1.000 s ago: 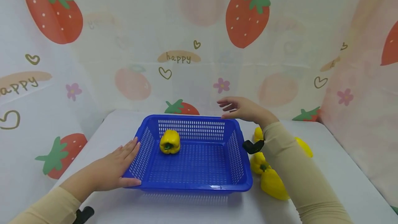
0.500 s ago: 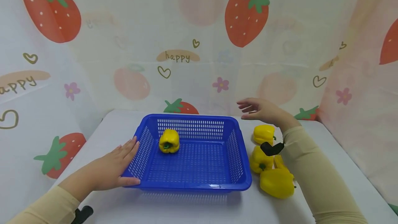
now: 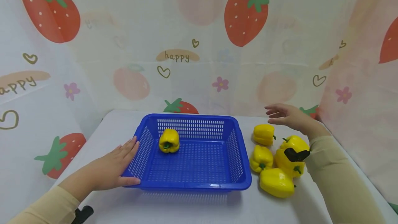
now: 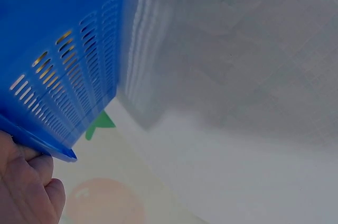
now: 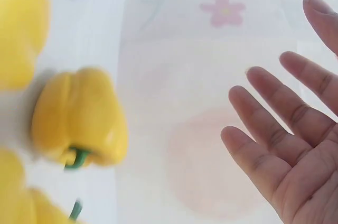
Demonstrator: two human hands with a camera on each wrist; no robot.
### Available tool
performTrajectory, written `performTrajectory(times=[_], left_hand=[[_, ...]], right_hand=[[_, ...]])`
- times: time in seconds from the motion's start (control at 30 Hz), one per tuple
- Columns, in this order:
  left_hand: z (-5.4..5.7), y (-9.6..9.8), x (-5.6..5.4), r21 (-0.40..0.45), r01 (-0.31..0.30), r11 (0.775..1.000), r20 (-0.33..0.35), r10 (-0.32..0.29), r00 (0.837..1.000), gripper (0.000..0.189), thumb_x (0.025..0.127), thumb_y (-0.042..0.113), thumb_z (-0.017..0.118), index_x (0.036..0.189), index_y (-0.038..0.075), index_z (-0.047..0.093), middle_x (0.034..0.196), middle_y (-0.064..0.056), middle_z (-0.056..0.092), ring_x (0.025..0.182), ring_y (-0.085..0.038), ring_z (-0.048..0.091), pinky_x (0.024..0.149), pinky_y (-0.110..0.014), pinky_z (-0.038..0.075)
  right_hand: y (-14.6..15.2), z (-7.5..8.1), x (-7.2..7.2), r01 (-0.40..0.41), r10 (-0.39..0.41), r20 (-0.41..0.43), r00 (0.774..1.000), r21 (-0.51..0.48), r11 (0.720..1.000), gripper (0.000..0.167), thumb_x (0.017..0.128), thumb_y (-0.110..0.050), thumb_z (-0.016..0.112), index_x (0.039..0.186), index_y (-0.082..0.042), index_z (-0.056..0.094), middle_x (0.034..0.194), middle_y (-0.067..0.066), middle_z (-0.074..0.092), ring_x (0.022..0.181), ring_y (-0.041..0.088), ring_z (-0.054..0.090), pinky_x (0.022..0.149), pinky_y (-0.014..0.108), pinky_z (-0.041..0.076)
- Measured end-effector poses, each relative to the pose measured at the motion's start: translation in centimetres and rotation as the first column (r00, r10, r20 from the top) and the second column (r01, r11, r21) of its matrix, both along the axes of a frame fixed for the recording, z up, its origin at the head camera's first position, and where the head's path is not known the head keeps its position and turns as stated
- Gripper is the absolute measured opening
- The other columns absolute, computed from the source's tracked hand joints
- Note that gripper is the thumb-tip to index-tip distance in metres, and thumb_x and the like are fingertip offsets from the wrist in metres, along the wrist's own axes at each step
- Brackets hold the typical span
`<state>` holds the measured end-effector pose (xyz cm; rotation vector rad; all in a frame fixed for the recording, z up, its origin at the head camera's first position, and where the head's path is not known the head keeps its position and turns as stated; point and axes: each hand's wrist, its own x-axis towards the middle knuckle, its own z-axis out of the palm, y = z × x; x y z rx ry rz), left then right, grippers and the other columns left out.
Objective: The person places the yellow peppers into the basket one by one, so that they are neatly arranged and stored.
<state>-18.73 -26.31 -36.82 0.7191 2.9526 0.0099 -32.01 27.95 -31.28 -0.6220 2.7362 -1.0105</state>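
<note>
A blue plastic basket [image 3: 199,186] with slotted walls stands on the table, holding one yellow bell pepper [image 3: 169,141] near its back left. My left hand [image 3: 113,167] rests on the basket's left rim, fingers extended along it and thumb at the front corner. The left wrist view has that hand [image 4: 26,182] against the rim. Over the table's back right my right hand [image 3: 289,116] hovers with fingers spread and nothing in them. Below it lie several yellow bell peppers, among them a back one [image 3: 263,134] and a front one [image 3: 277,182]. My right sleeve and wrist strap partly cover the group.
The white table [image 3: 118,206] has a strawberry-print curtain [image 3: 199,37] behind it and at both sides. The pepper group sits close to the basket's right wall. In the right wrist view a single pepper [image 5: 82,118] lies apart from the hand.
My right hand has moved right, from above the basket's back right corner to over the pepper group, uncovering more peppers. The left hand and basket stay in place.
</note>
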Motion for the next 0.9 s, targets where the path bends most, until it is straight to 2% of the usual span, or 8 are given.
performTrajectory(times=[0.13,0.4,0.53,0.63,0.9], left_hand=[[-0.1,0.0,0.0,0.001,0.004,1.0,-0.004,-0.004,1.0,0.11,0.073,0.08,0.037,0.145,0.001,0.015,0.152,-0.018,0.006,0.138,-0.034,0.012,0.108,-0.052,0.018],[-0.2,-0.2,-0.1,0.007,0.003,1.0,-0.01,-0.003,1.0,0.107,0.075,0.075,0.045,0.145,0.001,0.015,0.152,-0.018,0.006,0.138,-0.034,0.013,0.107,-0.052,0.019],[-0.2,-0.2,0.0,0.007,-0.004,1.0,-0.006,0.004,1.0,0.107,0.074,0.075,0.045,0.145,0.001,0.014,0.152,-0.017,0.006,0.138,-0.034,0.012,0.107,-0.052,0.019],[-0.2,-0.2,0.0,0.006,-0.006,1.0,-0.006,0.006,1.0,0.106,0.074,0.075,0.045,0.145,0.002,0.014,0.152,-0.017,0.006,0.138,-0.034,0.012,0.107,-0.052,0.019],[-0.1,-0.1,0.0,-0.002,-0.017,1.0,0.003,0.017,1.0,0.109,0.073,0.077,0.042,0.146,0.002,0.013,0.152,-0.016,0.005,0.138,-0.034,0.011,0.107,-0.053,0.018]], right_hand=[[1.7,-0.5,0.7,0.032,-0.032,0.018,0.999,0.014,0.999,0.059,0.086,-0.037,0.062,0.135,-0.01,0.041,0.128,0.017,0.05,0.113,0.034,0.051,0.094,0.052,0.041],[4.2,-1.9,1.7,0.078,-0.079,0.043,0.996,0.039,0.996,0.067,0.085,-0.044,0.06,0.137,-0.007,0.038,0.128,0.019,0.05,0.114,0.035,0.049,0.094,0.052,0.04],[4.8,-2.4,2.2,0.1,-0.102,0.031,0.994,0.067,0.993,0.067,0.085,-0.046,0.059,0.136,-0.007,0.039,0.126,0.019,0.052,0.113,0.035,0.051,0.093,0.053,0.04],[5.1,-2.9,2.7,0.089,-0.09,0.015,0.996,0.075,0.993,0.064,0.086,-0.043,0.059,0.135,-0.005,0.041,0.124,0.019,0.054,0.111,0.035,0.052,0.092,0.051,0.043],[6.0,-4.5,3.5,0.074,-0.08,0.108,0.991,0.054,0.996,0.059,0.088,-0.036,0.059,0.136,-0.005,0.04,0.126,0.022,0.051,0.112,0.036,0.052,0.092,0.053,0.042]])
